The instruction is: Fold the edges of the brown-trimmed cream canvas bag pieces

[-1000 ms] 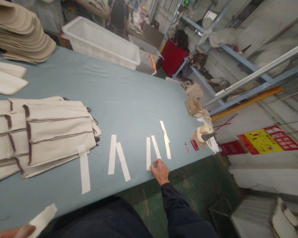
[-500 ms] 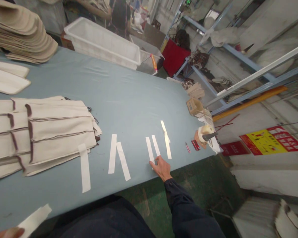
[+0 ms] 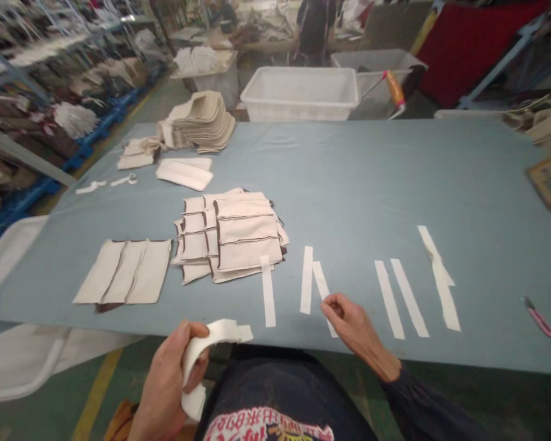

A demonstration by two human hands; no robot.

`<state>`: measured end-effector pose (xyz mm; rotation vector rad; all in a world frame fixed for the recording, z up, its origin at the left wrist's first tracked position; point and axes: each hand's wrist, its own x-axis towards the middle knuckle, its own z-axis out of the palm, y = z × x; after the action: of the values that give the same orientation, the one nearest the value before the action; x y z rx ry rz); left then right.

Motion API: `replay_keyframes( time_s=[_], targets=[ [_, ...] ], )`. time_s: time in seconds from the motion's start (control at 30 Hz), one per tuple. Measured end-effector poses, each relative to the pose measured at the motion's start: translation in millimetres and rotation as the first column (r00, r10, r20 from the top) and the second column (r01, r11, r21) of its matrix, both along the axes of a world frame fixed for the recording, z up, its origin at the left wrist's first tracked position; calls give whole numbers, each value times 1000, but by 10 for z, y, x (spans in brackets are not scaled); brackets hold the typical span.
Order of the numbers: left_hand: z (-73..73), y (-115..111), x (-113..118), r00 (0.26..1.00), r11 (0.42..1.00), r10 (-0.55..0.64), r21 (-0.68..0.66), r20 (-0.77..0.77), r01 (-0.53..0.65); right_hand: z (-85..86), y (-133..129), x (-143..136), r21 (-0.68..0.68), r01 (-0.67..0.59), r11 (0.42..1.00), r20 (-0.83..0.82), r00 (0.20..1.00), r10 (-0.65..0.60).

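My left hand [image 3: 169,373], at the front edge of the table, is closed around a folded bundle of white fabric strips [image 3: 215,334]. My right hand [image 3: 351,324] hovers over or touches a white strip [image 3: 319,275]; its thumb and fingertips are pinched together, with nothing visible sticking out of them. Beside that strip lies another white strip [image 3: 307,282]. Farther left, a single strip [image 3: 268,300] overlaps the edge of a pile of cream fabric panels with dark trim [image 3: 248,229]. To the right lie a pair of strips [image 3: 390,300] and some crossed strips [image 3: 441,282].
A separate cream panel [image 3: 142,269] lies at the left. Behind are flat cream pieces [image 3: 186,173] and a tall stack of curved pieces [image 3: 206,122]. A pink-handled cutter [image 3: 539,318] is on the right. White plastic bins [image 3: 300,92] stand beyond the blue-grey table [image 3: 371,177].
My view has swung left. My right hand has moved left, from the pair of strips to the strips nearer the panels. My left hand, with the strip bundle, has come further into view.
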<state>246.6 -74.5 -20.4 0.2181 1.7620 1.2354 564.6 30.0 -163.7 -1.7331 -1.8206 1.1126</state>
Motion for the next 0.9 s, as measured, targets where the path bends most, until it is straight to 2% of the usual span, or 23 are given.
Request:
replay_keyframes(
  time_s=[0.07,0.17,0.23,0.3,0.4,0.47,0.53,0.73,0.8,0.9],
  targets=[
    [18,27,35,996,999,22,37,88,-25,276,-62,-384,25,-115,993,-102,988,117],
    [54,65,72,993,994,76,71,92,-82,619,-162,-857,105,-300,948,-190,930,315],
    [81,92,80,992,992,79,90,102,-88,750,-210,-1069,213,-364,906,-226,884,409],
    [98,125,85,987,990,60,116,149,-78,807,-237,-1211,347,-402,847,-216,845,490],
    [79,177,83,971,985,51,151,233,-88,800,-250,-1327,478,-441,760,-128,821,556],
    [45,201,65,960,980,59,165,274,-107,750,-244,-1340,489,-457,743,-75,827,557],
    [6,211,26,956,977,76,171,284,-128,661,-225,-1296,471,-452,757,-38,847,530],
    [-96,193,-100,964,977,109,151,244,-148,305,-143,-971,358,-340,870,66,938,340],
    [-117,207,-91,962,979,108,142,250,-147,266,-144,-914,339,-339,878,57,938,341],
    [-132,260,-40,957,981,88,141,277,-131,313,-158,-954,369,-386,846,16,912,409]
  ],
)
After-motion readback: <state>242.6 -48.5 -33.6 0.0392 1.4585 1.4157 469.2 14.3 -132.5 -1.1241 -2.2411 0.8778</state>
